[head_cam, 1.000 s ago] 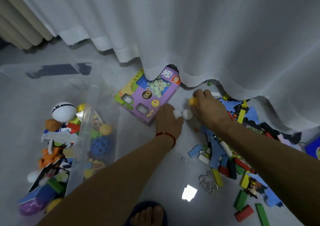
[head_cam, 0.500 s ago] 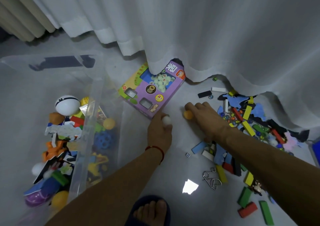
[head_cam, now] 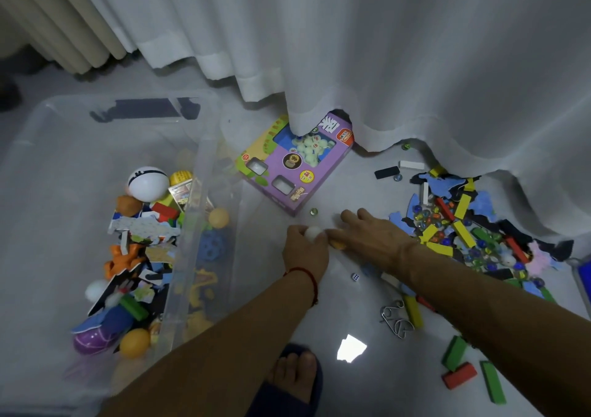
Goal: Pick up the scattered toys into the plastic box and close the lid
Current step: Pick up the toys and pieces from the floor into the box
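Left hand [head_cam: 305,252] is low over the floor [head_cam: 348,192], its grip curled round a white ball [head_cam: 312,233]; right hand [head_cam: 371,236] lies beside it, fingers extended, partly covering an orange ball [head_cam: 337,244], so whether that grip holds the ball cannot be told; the clear plastic box [head_cam: 204,148] stands on the floor to the left, lid off, part-filled with toys; a purple toy carton [head_cam: 295,164] lies just beyond the hands, partly under the white curtain [head_cam: 383,49]; scattered blocks and marbles [head_cam: 447,224] lie to the right; a white die [head_cam: 355,277] sits near the right wrist.
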### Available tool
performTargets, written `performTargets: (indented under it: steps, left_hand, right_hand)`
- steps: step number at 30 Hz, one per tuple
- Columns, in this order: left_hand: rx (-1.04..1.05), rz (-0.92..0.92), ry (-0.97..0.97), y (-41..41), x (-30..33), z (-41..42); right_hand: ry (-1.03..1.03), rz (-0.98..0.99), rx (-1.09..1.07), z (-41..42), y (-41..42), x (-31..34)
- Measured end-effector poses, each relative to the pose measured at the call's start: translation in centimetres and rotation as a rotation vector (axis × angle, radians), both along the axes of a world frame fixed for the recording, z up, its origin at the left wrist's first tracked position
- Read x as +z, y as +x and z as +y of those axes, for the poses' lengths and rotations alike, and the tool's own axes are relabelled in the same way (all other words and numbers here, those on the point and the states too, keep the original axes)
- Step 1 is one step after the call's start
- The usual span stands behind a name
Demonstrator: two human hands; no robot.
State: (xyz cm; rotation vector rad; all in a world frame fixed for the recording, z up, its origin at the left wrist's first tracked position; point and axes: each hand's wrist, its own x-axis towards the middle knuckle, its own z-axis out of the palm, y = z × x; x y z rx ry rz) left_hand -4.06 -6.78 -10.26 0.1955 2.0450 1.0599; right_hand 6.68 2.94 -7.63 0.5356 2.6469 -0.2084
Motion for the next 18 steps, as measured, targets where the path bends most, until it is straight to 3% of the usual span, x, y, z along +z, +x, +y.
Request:
performTargets:
  steps: [3,6,9,11,14,16,18]
  left_hand:
    - [0.136,-0.241,0.001,1.2,0.2,-0.3]
    - [0.182,-0.381,0.061,1.6,3.1,-0.5]
    - [0.133,-0.445,0.162,1.1,8.8,-1.4]
    - [0.114,-0.462,0.31,-0.2,13.4,-3.2]
    - [0.101,-0.199,0.491,-4.5,18.8,-7.7]
    - [0.139,-0.02,0.486,-7.8,20.8,-11.0]
    - [0.189,0.008,0.436,-10.2,22.2,-14.2]
  right_hand:
    - [-0.022,0.05,-0.044,-0.8,-0.1,-0.4]
    - [-0.232,0.206,-0.406,-0.8,0.7,1.0]
    - [-0.872,0.455,-0.989,-1.2,1.4,6.7]
    - [-1.286,0.539,-1.185,-2.1,0.8,11.3]
    - [-1.503,0.582,-1.126,-4.7,-2.6,16.9]
    - [-1.516,0.596,-1.042,-7.4,-5.9,19.4]
    - [-1.499,0.616,-1.018,-10.6,-9.2,20.9]
